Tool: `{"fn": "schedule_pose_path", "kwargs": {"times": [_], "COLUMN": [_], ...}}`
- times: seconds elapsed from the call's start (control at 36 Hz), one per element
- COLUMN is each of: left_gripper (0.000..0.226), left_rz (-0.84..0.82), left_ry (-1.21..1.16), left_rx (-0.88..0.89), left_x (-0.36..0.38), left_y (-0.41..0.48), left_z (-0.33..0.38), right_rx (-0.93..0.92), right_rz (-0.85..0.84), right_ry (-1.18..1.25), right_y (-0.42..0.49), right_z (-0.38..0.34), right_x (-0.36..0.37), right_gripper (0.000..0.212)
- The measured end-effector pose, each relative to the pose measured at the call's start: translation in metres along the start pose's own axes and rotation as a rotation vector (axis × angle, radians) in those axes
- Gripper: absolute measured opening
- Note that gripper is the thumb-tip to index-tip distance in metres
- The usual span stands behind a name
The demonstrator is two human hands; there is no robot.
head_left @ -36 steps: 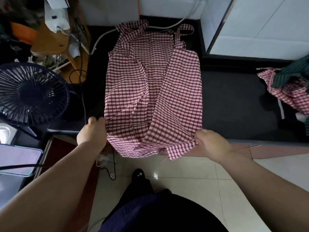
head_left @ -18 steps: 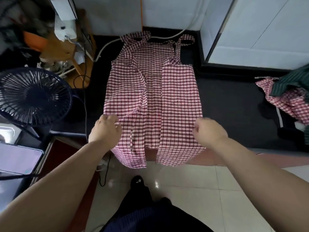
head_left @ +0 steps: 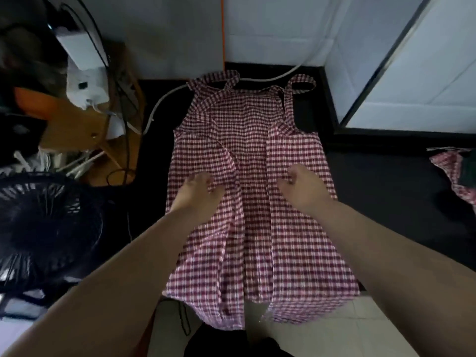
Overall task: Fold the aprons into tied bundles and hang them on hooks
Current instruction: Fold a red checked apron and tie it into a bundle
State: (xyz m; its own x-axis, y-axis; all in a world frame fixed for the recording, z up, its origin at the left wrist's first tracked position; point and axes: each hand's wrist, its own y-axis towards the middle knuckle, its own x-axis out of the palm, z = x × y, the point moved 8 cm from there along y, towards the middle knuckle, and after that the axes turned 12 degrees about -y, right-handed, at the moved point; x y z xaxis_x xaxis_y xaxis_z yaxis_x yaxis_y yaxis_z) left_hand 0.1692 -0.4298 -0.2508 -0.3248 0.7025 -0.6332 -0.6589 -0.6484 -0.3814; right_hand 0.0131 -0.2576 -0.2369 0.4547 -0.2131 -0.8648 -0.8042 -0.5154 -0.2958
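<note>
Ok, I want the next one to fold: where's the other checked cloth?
Head view, far right edge: the other checked cloth lies on the black surface, under a dark green cloth, right of the spread apron.

one left hand (head_left: 197,189), one right hand (head_left: 301,188), one checked apron (head_left: 252,150), one crumpled cloth pile (head_left: 448,166), one fan (head_left: 43,228)

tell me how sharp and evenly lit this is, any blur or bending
Head view: soft throughout, blur smearing the checks of the apron and both the left hand and right hand; head view: fan dark and smeared; head view: wide lens slants the frame and swells the forearms; head view: wall bright, black counter loses detail.
</note>
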Motion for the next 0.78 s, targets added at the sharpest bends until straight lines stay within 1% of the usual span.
{"fn": "schedule_pose_path", "kwargs": {"times": [0.14,0.17,0.28,0.36,0.42,0.5,0.53,0.58,0.64,0.69,0.72,0.75,0.78], "left_gripper": [0.064,0.069,0.093,0.106,0.099,0.071,0.057,0.03,0.013,0.009,0.008,0.009,0.017], "left_rz": [-0.027,-0.02,0.015,-0.033,-0.038,0.007,0.017,0.017,0.0,-0.025,-0.026,-0.028,-0.048], "left_ry": [0.0,0.007,0.075,0.125,0.181,0.194,0.142,-0.037,-0.156,-0.151,-0.133,-0.112,-0.081], "left_rx": [-0.046,-0.071,-0.172,-0.218,-0.23,-0.234,-0.233,-0.208,-0.079,0.091,0.147,0.172,0.163], "left_x": [0.001,0.001,0.001,0.016,0.023,0.028,0.028,0.03,0.028,0.027,0.027,0.028,0.033], "left_y": [0.066,0.082,0.097,0.098,0.097,0.096,0.097,0.099,0.097,0.089,0.086,0.083,0.084], "left_z": [0.023,0.029,0.042,0.038,0.035,0.035,0.035,0.037,0.051,0.07,0.074,0.077,0.074], "right_rx": [0.044,0.055,0.055,-0.027,-0.073,-0.118,-0.137,-0.187,-0.247,-0.281,-0.276,-0.274,-0.275], "right_rz": [0.05,0.058,0.029,-0.027,-0.114,-0.213,-0.213,-0.211,-0.172,-0.132,-0.125,-0.125,-0.138], "right_ry": [0.007,-0.015,-0.202,-0.264,-0.293,-0.245,-0.2,-0.077,0.022,0.133,0.176,0.188,0.16], "right_y": [0.047,0.061,0.087,0.101,0.108,0.112,0.113,0.114,0.112,0.111,0.11,0.111,0.111], "right_z": [-0.012,-0.012,-0.01,-0.015,-0.016,-0.016,-0.017,-0.021,-0.031,-0.039,-0.04,-0.04,-0.041], "right_x": [-0.008,-0.01,-0.018,-0.02,-0.014,-0.004,-0.004,-0.006,-0.015,-0.025,-0.028,-0.028,-0.025], "right_gripper": [0.048,0.049,0.049,0.052,0.052,0.029,0.025,0.02,0.015,0.021,0.025,0.027,0.028]}}
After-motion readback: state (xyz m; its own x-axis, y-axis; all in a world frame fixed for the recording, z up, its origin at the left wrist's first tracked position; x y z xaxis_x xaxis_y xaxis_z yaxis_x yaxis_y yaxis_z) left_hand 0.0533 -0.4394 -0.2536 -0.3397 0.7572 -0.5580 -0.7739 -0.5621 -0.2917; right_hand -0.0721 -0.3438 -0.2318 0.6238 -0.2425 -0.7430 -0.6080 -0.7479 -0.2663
